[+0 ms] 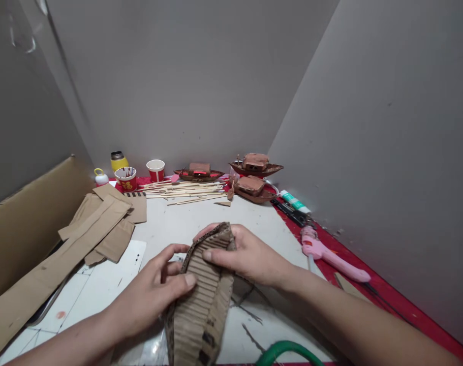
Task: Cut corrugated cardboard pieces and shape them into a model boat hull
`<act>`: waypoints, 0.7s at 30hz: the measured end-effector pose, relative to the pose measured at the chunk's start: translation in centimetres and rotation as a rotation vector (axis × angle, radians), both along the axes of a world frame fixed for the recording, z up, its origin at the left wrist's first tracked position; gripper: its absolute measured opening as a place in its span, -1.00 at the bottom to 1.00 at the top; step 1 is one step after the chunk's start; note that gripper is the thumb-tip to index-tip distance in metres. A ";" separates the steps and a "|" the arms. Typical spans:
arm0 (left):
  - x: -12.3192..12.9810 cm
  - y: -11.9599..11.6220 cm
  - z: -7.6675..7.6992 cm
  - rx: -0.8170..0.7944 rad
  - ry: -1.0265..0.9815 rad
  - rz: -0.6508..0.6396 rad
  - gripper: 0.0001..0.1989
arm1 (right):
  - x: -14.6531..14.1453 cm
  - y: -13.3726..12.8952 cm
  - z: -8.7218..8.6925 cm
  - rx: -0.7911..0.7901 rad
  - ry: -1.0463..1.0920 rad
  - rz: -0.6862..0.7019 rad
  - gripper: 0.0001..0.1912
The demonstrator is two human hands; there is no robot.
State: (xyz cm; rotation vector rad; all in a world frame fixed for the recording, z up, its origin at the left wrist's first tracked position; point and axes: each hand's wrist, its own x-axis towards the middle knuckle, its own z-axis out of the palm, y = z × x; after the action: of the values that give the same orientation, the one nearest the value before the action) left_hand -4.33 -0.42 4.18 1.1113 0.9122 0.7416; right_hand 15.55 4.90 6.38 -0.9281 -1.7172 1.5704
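Note:
A boat-shaped hull of corrugated cardboard (203,300) is held up in front of me, its ridged inner face showing and its pointed end tilted away. My left hand (155,284) grips its left wall, thumb on the inside and fingers behind. Near the tip, my right hand (246,254) pinches the right side, with the thumb pressed on the ridges and the other fingers behind the wall. Dark marks show on the lower part of the hull, which runs out of the frame at the bottom.
Cardboard strips (109,223) lie at left beside a cardboard box wall (33,218). Wooden sticks (189,189), paper cups (155,170), a yellow bottle (119,161) and model boats (254,188) stand at the back. A pink glue gun (334,259) lies right; a green handle (288,348) is nearest.

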 end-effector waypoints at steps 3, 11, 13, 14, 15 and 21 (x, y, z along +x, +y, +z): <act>0.7 0.1 -0.2 0.053 -0.005 0.040 -0.54 | -0.4 -0.5 -0.1 -0.023 -0.009 0.018 -0.75; 0.3 -0.6 -0.3 0.363 0.204 0.166 -0.57 | -0.2 -1.0 0.1 0.114 0.023 -0.069 -0.83; 0.4 -0.9 -0.2 0.392 0.229 0.180 -0.58 | -0.2 -1.3 -0.1 0.151 0.024 -0.071 -0.84; 0.5 -1.0 -0.2 0.383 0.226 0.184 -0.58 | -0.3 -1.4 -0.3 0.174 0.023 -0.074 -0.85; 0.6 -1.0 -0.1 0.359 0.218 0.187 -0.59 | -0.4 -1.5 -0.4 0.194 0.021 -0.082 -0.85; 1.1 -0.5 0.4 0.232 0.196 0.162 -0.67 | -1.0 -1.8 -1.3 0.186 -0.023 -0.047 -0.89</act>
State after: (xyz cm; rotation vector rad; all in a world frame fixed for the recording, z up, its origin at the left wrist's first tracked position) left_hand -3.23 -0.92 4.59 1.3427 1.1122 0.9000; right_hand 14.58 3.15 5.09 -0.8887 -1.8101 1.3484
